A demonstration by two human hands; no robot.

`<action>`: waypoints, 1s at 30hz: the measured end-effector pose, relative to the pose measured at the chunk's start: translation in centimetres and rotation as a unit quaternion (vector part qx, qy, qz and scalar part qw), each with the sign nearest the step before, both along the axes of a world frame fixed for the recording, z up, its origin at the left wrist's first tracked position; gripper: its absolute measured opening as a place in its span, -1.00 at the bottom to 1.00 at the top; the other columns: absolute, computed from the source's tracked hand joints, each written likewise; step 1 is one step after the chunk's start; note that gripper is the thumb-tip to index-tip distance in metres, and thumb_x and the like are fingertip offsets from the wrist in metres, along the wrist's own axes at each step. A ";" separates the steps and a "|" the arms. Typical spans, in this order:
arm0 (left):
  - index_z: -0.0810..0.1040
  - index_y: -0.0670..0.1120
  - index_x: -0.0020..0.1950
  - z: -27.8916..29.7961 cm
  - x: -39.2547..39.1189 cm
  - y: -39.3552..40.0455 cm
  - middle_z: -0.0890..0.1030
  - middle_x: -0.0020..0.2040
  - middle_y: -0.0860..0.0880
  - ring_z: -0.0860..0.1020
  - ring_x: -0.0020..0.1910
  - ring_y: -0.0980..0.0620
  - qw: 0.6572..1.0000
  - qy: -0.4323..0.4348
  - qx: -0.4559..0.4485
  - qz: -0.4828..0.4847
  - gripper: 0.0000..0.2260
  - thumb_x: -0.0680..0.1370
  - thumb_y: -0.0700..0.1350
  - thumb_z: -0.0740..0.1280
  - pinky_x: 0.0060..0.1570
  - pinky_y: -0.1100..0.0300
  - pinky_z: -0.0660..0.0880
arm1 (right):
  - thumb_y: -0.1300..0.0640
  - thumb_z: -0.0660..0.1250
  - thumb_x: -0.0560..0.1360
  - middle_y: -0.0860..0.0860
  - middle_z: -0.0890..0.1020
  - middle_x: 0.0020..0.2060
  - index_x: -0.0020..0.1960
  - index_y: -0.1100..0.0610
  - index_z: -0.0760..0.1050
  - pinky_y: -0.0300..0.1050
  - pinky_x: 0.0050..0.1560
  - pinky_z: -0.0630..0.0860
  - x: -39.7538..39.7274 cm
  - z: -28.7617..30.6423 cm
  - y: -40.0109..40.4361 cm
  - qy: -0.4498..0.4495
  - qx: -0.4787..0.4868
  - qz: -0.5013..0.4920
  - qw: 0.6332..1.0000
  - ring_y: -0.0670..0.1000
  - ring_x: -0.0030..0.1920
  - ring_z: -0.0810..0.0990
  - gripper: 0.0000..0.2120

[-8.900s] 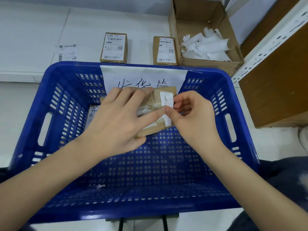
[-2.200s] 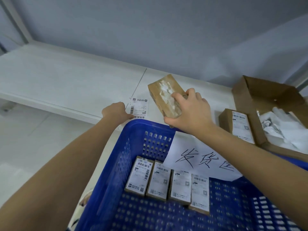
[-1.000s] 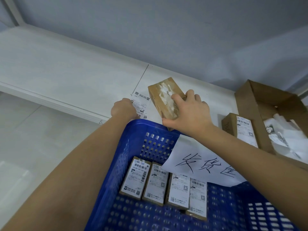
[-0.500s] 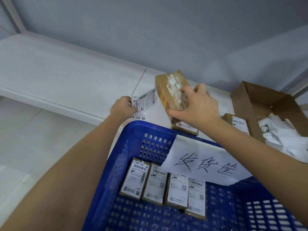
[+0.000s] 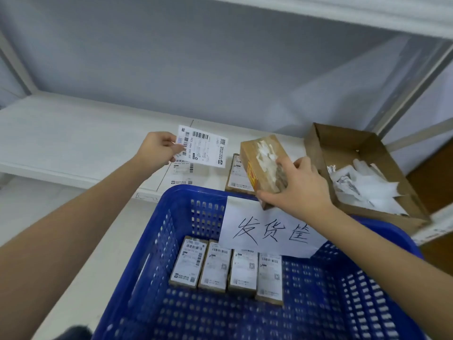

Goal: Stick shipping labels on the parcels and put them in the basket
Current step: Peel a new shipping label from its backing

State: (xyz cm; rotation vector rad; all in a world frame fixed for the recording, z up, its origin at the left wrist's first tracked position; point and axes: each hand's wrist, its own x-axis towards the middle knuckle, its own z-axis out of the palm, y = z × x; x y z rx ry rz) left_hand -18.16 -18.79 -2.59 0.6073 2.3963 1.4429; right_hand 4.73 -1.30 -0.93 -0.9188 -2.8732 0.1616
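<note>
Cardboard-stiff and probably light, the parcel (image 5: 263, 163) sits gripped by its edges in the right hand (image 5: 297, 185) above the basket (image 5: 171, 217), while the left hand (image 5: 157, 148) pinches the limp label (image 5: 202, 149) by one corner.

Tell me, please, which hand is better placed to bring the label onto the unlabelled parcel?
Left. The left hand already pinches the shipping label, lifted clear of the shelf; the right hand is occupied gripping the parcel.

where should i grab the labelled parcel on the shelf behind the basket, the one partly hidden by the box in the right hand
Take the labelled parcel by its two long side edges, coming from above and the left. It lies flat, label up, so only the edges offer grip. The right hand and its brown box cover its right part, and the basket rim blocks the near end.
</note>
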 end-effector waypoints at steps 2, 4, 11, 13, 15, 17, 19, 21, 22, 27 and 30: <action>0.54 -0.17 -0.04 1.9 1.6 -0.5 0.58 -0.26 -0.02 0.48 -0.50 0.17 1.000 -0.008 0.012 -0.005 -0.98 0.55 -0.27 0.34 -0.50 0.38 0.39 | -0.41 0.35 0.28 0.07 0.35 0.10 0.35 -0.03 0.24 -0.14 -0.15 0.38 2.1 0.6 -0.1 0.009 -0.011 -0.010 1.000 0.08 0.06 0.45 -0.22; 0.55 -0.13 -0.11 3.5 3.5 -0.8 0.58 -0.26 -0.02 0.46 -0.54 0.23 1.000 -0.019 0.018 -0.016 -0.93 0.55 -0.27 0.34 -0.50 0.39 0.40 | -0.43 0.34 0.26 0.08 0.35 0.14 0.38 -0.03 0.22 -0.10 -0.10 0.49 4.4 1.0 -0.3 0.023 -0.018 -0.022 0.999 0.10 0.08 0.47 -0.16; 0.56 -0.05 -0.19 7.6 13.2 -2.4 0.63 -0.22 0.02 0.49 -0.48 0.29 0.998 0.015 0.047 -0.038 -0.85 0.55 -0.24 0.33 -0.47 0.43 0.39 | -0.37 0.40 0.17 0.11 0.23 0.36 0.42 0.09 0.15 0.05 0.09 0.55 12.7 2.3 -2.6 0.082 -0.096 -0.044 0.991 0.13 0.22 0.46 0.00; 0.57 -0.05 -0.18 8.0 16.0 -2.9 0.65 -0.18 0.01 0.53 -0.42 0.30 0.995 -0.011 0.097 -0.027 -0.84 0.55 -0.26 0.32 -0.43 0.44 0.40 | -0.36 0.40 0.16 0.10 0.29 0.34 0.44 0.10 0.12 0.04 0.09 0.53 14.6 2.3 -3.3 0.077 -0.116 -0.058 0.989 0.11 0.21 0.46 0.02; 0.58 -0.05 -0.18 7.6 18.5 -3.2 0.67 -0.16 0.01 0.57 -0.34 0.23 0.991 -0.053 0.124 -0.017 -0.84 0.55 -0.25 0.33 -0.37 0.42 0.43 | -0.35 0.41 0.17 0.09 0.38 0.26 0.41 0.09 0.13 0.01 0.05 0.53 16.4 1.6 -4.2 0.066 -0.144 -0.078 0.984 0.08 0.16 0.47 -0.01; 0.57 -0.05 -0.18 6.4 20.7 -3.2 0.67 -0.15 0.04 0.57 -0.27 0.20 0.988 -0.101 0.115 -0.013 -0.85 0.56 -0.23 0.32 -0.31 0.38 0.46 | -0.33 0.44 0.20 0.06 0.44 0.20 0.39 0.09 0.14 -0.02 0.00 0.53 18.1 0.4 -5.2 0.059 -0.171 -0.095 0.979 0.06 0.13 0.47 -0.05; 0.57 -0.05 -0.18 4.9 22.4 -3.0 0.67 -0.12 0.03 0.57 -0.18 0.13 0.982 -0.156 0.102 -0.010 -0.86 0.56 -0.20 0.32 -0.24 0.30 0.46 | -0.32 0.45 0.20 0.05 0.44 0.19 0.39 0.11 0.16 -0.04 -0.01 0.53 19.6 -0.9 -6.3 0.060 -0.188 -0.107 0.974 0.04 0.14 0.46 -0.05; 0.59 -0.07 -0.13 3.5 24.1 -2.7 0.69 -0.10 0.00 0.59 -0.12 0.08 0.968 -0.231 0.098 -0.011 -0.91 0.56 -0.18 0.34 -0.21 0.26 0.51 | -0.32 0.46 0.19 0.03 0.41 0.19 0.39 0.09 0.16 -0.05 0.02 0.52 20.6 -1.8 -7.2 0.064 -0.199 -0.117 0.971 0.02 0.16 0.43 -0.05; 0.60 -0.10 -0.09 2.9 24.9 -2.6 0.69 -0.09 -0.02 0.60 -0.10 0.05 0.955 -0.279 0.100 -0.008 -0.95 0.55 -0.18 0.35 -0.19 0.25 0.55 | -0.32 0.47 0.19 0.02 0.40 0.19 0.39 0.08 0.16 -0.05 0.04 0.51 21.0 -2.1 -7.5 0.067 -0.203 -0.119 0.970 0.01 0.16 0.42 -0.05; 0.57 -0.15 0.14 1.1 26.6 -2.1 0.67 0.06 -0.14 0.64 0.03 -0.11 0.876 -0.468 0.114 0.016 -0.81 0.53 -0.19 0.37 -0.06 0.04 0.62 | -0.30 0.46 0.16 -0.04 0.38 0.17 0.37 0.05 0.18 -0.10 0.06 0.46 20.9 -2.2 -8.0 0.104 -0.215 -0.107 0.965 -0.04 0.19 0.37 -0.07; 0.57 -0.17 0.16 0.8 26.6 -1.6 0.68 0.05 -0.15 0.65 0.05 -0.14 0.875 -0.470 0.118 0.001 -0.81 0.55 -0.21 0.35 -0.02 -0.05 0.62 | -0.26 0.49 0.18 -0.07 0.34 0.10 0.30 0.09 0.23 -0.16 -0.01 0.43 20.5 -2.6 -8.0 0.119 -0.209 -0.102 0.965 -0.07 0.13 0.38 -0.14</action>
